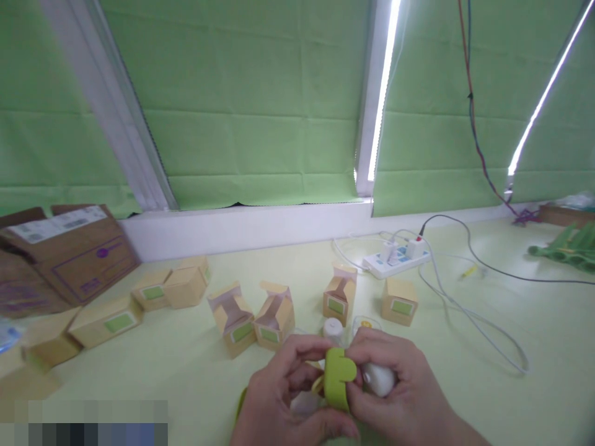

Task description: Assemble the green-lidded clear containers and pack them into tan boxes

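Observation:
Both my hands are together low in the middle of the head view, closed around a small yellow-green case (335, 379) with a rounded flap. My left hand (283, 399) grips it from the left, index finger above and thumb below. From the right, my right hand (400, 387) pinches its edge between thumb and fingers. A white rounded piece (380, 379) also sits within my right fingers; its kind is unclear. Just beyond the hands stand a small white capped container (333, 330) and a clear container with a yellow spot (366, 323).
Open small cardboard boxes (274, 316) with green labels stand ahead, and a closed box (400, 301) is at right. More boxes (106, 322) line the left, before a large carton (79, 254). A power strip (395, 261) with trailing cables lies at the back.

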Available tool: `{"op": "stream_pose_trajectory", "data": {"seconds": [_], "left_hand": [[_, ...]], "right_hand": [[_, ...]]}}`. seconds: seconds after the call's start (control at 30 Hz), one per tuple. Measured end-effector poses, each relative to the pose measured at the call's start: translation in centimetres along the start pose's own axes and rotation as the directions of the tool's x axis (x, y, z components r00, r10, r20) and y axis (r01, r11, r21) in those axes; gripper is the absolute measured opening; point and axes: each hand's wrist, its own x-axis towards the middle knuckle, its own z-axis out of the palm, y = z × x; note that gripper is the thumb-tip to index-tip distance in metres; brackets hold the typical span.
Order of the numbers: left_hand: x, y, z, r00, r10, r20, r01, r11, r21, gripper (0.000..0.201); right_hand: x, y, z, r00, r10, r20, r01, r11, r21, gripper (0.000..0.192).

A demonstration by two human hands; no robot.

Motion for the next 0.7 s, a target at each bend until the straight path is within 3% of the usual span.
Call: {"op": "stream_pose_trajectory", "data": {"seconds": [0.17, 0.37, 0.53, 0.7], "left_hand": [[0.1, 0.8, 0.4, 0.998, -0.064, -0.016, 0.060, 0.983, -0.175, 0.044], [0.1, 1.1, 0.4, 0.998, -0.036, -0.059, 0.029, 0.992, -0.121, 0.028], [0.1, 1.6, 0.1, 0.993, -0.045, -0.106, 0.039, 0.997, -0.067, 0.025], [-0.1, 1.3, 0.3, 0.987, 0.009, -0.161, -0.011, 1.000, -0.010, 0.019]], "right_hand": [[0.0, -0.3, -0.5, 0.993, 0.114, 0.022, -0.115, 0.990, 0.080, 0.012], [0.0, -0.4, -0.9, 0.977, 0.201, 0.071, -0.211, 0.957, 0.198, 0.006], [0.0, -0.5, -0.6, 0.961, 0.236, 0.142, -0.264, 0.935, 0.236, 0.018], [0.1, -0.4, -0.6, 0.956, 0.253, 0.148, -0.282, 0.934, 0.220, 0.015]]}}
